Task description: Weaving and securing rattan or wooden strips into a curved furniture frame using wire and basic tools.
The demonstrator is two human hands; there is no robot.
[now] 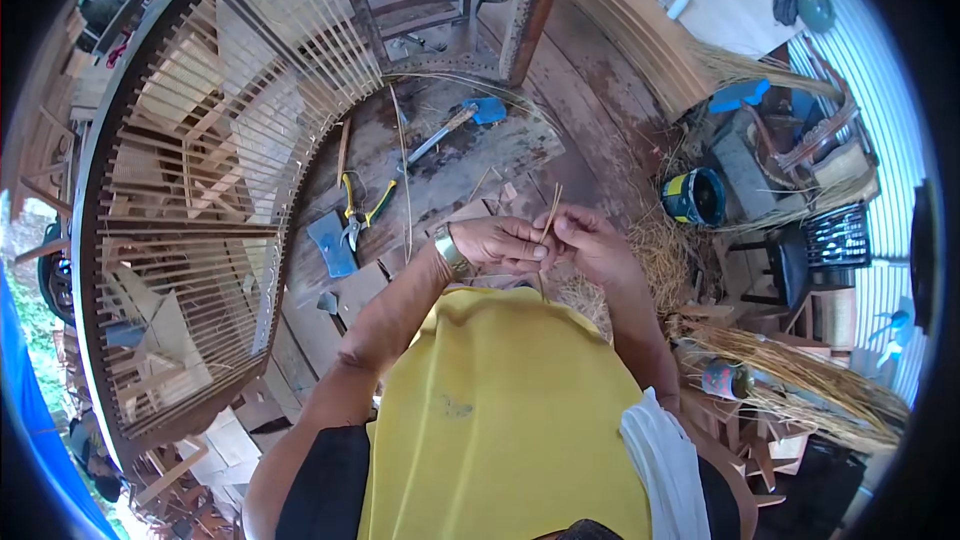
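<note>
Both my hands are together in front of my chest, fingers closed around thin cane strips (553, 202). The tan strips stand up between the fingers, and a lower end shows below. My left hand (503, 244), with a gold watch (450, 249) on its wrist, pinches the strips from the left. From the right, my right hand (596, 243) pinches them with thumb and finger. Beyond my left hand, pruning shears (353, 230) with yellow handles lie spread on the floor. A long cane strand (405, 170) runs past them.
A large curved wooden frame (270, 290) strung with many thin strands fills the left. A metal-shafted tool (437, 140) and a blue piece (332, 245) lie ahead. At right are loose straw-like fibres (655, 265), a dark bucket (703, 197) and a long cane bundle (800, 370).
</note>
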